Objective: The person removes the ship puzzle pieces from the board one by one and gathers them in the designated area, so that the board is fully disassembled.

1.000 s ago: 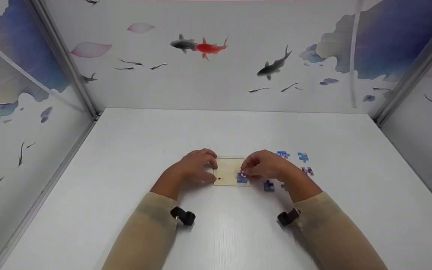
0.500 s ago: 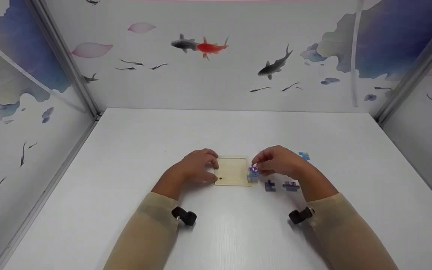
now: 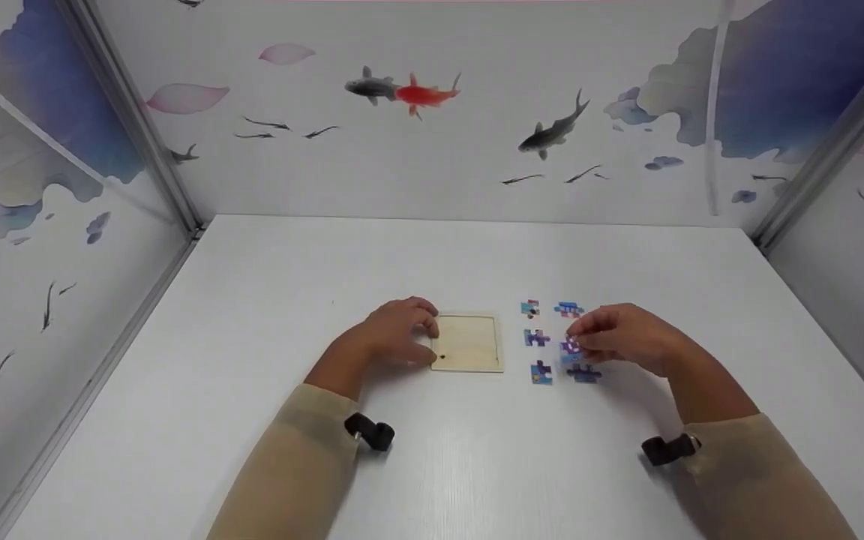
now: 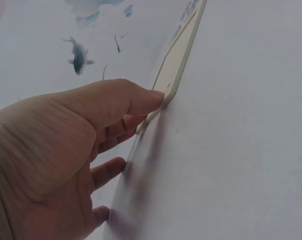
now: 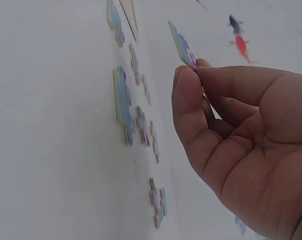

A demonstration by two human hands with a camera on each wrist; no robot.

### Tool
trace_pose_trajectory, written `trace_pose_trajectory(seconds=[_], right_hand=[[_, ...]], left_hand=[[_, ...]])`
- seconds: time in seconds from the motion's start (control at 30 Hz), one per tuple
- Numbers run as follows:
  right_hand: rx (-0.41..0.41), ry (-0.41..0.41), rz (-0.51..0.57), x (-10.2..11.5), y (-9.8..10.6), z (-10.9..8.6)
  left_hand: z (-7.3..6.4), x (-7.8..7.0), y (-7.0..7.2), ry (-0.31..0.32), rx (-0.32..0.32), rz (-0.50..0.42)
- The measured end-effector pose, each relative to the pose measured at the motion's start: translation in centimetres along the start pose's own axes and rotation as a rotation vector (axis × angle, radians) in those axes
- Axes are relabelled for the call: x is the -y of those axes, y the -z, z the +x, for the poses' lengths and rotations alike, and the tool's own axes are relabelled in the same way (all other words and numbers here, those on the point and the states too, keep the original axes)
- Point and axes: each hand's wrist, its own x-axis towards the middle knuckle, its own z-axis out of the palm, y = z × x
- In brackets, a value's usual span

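Note:
A small square wooden puzzle tray [image 3: 468, 343] with a raised rim and a dark spot near one corner lies bare on the table. My left hand [image 3: 400, 331] holds its left edge, the thumb at the near corner, as the left wrist view shows. To the right, my right hand [image 3: 631, 339] pinches a blue and purple jigsaw piece [image 5: 182, 45] between thumb and fingertips. That piece is raised above the loose jigsaw pieces [image 3: 541, 372] in the head view. In the right wrist view, flat pieces [image 5: 122, 105] lie on the table below the hand.
Several jigsaw pieces, among them a piece [image 3: 529, 308] at the back, lie spread in rows right of the tray. White walls [image 3: 432, 172] printed with fish enclose the white table [image 3: 372, 262] at the back and sides.
My right hand has carried the pinched jigsaw piece rightward, from over the tray to over the loose pieces. The left hand stays at the tray's left edge.

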Motion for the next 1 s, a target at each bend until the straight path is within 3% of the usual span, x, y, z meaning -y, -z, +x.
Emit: trace_pose_trajectory(seconds=[0.2, 0.43, 1.0], right_hand=[[-0.01, -0.019, 0.004, -2.5, 2.5, -1.5], [-0.004, -0.056, 0.025, -4.6, 4.7, -1.8], [0.023, -0.109, 0.09, -6.9, 5.6, -1.8]], left_hand=[[-0.3, -0.2, 0.1, -0.001, -0.006, -0.013], [-0.2, -0.2, 0.0, 0.01, -0.008, -0.007], [-0.2, -0.5, -0.1, 0.031, -0.002, 0.009]])
